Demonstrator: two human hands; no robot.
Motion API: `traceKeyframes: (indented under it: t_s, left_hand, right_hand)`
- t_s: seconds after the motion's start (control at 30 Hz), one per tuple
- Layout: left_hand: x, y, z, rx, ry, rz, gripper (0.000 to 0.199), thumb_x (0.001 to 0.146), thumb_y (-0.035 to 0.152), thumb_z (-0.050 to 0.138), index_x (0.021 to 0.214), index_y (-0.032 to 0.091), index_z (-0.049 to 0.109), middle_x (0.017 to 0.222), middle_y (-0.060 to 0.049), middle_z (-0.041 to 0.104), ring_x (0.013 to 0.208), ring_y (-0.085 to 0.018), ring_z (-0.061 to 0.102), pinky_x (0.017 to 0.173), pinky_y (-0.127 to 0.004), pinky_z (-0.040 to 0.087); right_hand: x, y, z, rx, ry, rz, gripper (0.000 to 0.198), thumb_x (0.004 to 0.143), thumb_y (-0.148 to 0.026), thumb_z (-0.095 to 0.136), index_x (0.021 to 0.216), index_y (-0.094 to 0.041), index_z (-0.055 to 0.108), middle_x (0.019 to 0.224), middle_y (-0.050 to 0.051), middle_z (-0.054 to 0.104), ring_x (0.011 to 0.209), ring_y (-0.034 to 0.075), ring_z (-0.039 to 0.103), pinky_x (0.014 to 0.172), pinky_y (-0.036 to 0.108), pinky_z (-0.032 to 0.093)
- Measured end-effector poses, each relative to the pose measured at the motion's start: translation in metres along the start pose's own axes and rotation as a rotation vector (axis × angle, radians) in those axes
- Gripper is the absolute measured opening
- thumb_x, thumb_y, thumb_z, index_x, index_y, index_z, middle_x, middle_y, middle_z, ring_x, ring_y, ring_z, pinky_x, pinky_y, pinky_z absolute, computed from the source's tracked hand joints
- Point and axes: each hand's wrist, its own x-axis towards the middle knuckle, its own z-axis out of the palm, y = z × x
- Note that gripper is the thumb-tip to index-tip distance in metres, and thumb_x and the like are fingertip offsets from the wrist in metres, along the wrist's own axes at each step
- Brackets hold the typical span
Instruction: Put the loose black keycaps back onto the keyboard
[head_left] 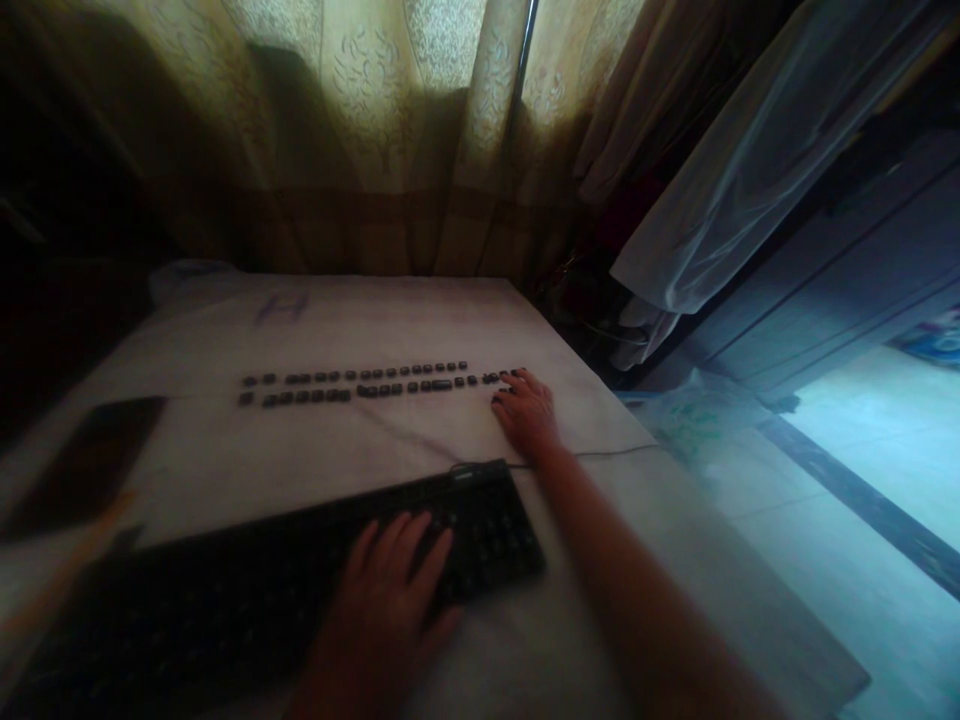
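A black computer keyboard (247, 570) lies slantwise across the near part of the table. Over its right half my left hand (394, 590) rests with the fingers spread. Farther back, small dark keycaps (375, 390) are laid out in two long rows. At the right end of the nearer row is my right hand (527, 412), its fingers bent down among the last keycaps. Those fingertips partly cover the caps, and whether one is gripped cannot be made out. The picture is dim and blurred.
The pale table (420, 320) ends at the right above a tiled floor (810, 480). A dark flat rectangle (94, 455) and a blurred yellowish stick (71, 565) lie at left. The keyboard cable (615, 452) runs right. Curtains (367, 120) hang behind; pale cloth (720, 190) hangs at right.
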Motion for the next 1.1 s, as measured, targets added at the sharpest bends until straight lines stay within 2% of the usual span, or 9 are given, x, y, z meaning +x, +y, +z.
traceKeyframes:
  t_s: [0.17,0.3,0.43,0.5,0.6,0.67,0.8,0.9,1.1]
  left_hand:
    - [0.001,0.000,-0.002,0.014,0.012,0.005,0.046,0.090,0.041,0.055,0.132,0.021,0.056,0.129,-0.013,0.061,0.114,-0.031,0.058,0.097,-0.051,0.042]
    - [0.000,0.001,-0.001,0.006,0.009,-0.001,0.046,0.090,0.042,0.055,0.132,0.021,0.056,0.129,-0.013,0.061,0.115,-0.031,0.058,0.097,-0.050,0.042]
    - [0.000,0.002,0.001,-0.007,0.010,-0.013,0.045,0.091,0.042,0.054,0.131,0.021,0.057,0.130,-0.013,0.061,0.115,-0.031,0.058,0.099,-0.051,0.040]
    - [-0.001,0.002,0.001,-0.003,0.014,-0.012,0.045,0.091,0.042,0.055,0.131,0.021,0.057,0.130,-0.012,0.061,0.115,-0.030,0.059,0.099,-0.050,0.040]
    - [-0.001,0.002,0.002,0.018,0.017,-0.007,0.047,0.090,0.043,0.055,0.132,0.021,0.056,0.130,-0.012,0.061,0.115,-0.030,0.058,0.099,-0.049,0.041]
    - [-0.002,0.001,0.003,0.041,0.018,0.001,0.051,0.089,0.044,0.056,0.134,0.020,0.055,0.132,-0.013,0.060,0.116,-0.031,0.058,0.098,-0.050,0.041]
    - [0.001,0.001,0.002,0.048,0.009,0.014,0.056,0.087,0.048,0.057,0.135,0.019,0.053,0.132,-0.015,0.060,0.116,-0.032,0.058,0.096,-0.052,0.043]
    - [0.004,0.002,0.001,-0.012,-0.005,0.010,0.055,0.087,0.047,0.058,0.134,0.018,0.053,0.130,-0.013,0.061,0.115,-0.031,0.058,0.098,-0.050,0.043]
    - [0.003,0.007,0.003,-0.073,-0.008,-0.007,0.054,0.091,0.044,0.055,0.135,0.013,0.051,0.131,-0.014,0.060,0.117,-0.031,0.056,0.099,-0.047,0.046]
  right_hand:
    - [-0.001,0.000,0.000,0.037,0.040,-0.009,0.018,0.088,-0.022,0.057,0.095,-0.021,0.074,0.129,0.011,0.063,0.131,0.032,0.043,0.103,0.050,0.034]
    - [-0.006,0.001,0.000,0.179,0.126,0.026,0.019,0.087,-0.022,0.057,0.097,-0.021,0.073,0.119,0.011,0.069,0.121,0.030,0.053,0.102,0.048,0.039]
    - [-0.019,0.001,-0.009,0.298,0.161,0.073,0.025,0.089,-0.026,0.052,0.104,-0.019,0.072,0.101,0.012,0.073,0.088,0.023,0.067,0.083,0.038,0.053]
    - [-0.028,-0.002,-0.020,0.321,0.174,0.082,0.027,0.091,-0.028,0.051,0.105,-0.018,0.071,0.095,0.011,0.073,0.075,0.019,0.067,0.072,0.033,0.055]
    - [-0.041,-0.014,-0.043,0.418,0.192,0.073,0.024,0.090,-0.030,0.054,0.104,-0.019,0.071,0.090,0.008,0.073,0.067,0.017,0.065,0.065,0.029,0.056]
    - [-0.052,-0.028,-0.059,0.508,0.146,0.045,0.022,0.090,-0.028,0.055,0.104,-0.021,0.071,0.089,0.007,0.073,0.067,0.016,0.065,0.065,0.029,0.056]
    - [-0.074,-0.057,-0.075,0.596,-0.034,-0.115,0.022,0.093,-0.026,0.055,0.107,-0.020,0.070,0.092,0.007,0.073,0.078,0.017,0.068,0.072,0.030,0.057]
    - [-0.084,-0.068,-0.075,0.564,-0.113,-0.192,0.023,0.094,-0.028,0.055,0.107,-0.019,0.070,0.091,0.008,0.072,0.080,0.018,0.067,0.073,0.031,0.056]
    - [-0.087,-0.070,-0.071,0.518,-0.205,-0.267,0.021,0.092,-0.030,0.057,0.103,-0.020,0.073,0.086,0.007,0.068,0.076,0.018,0.062,0.067,0.030,0.051]
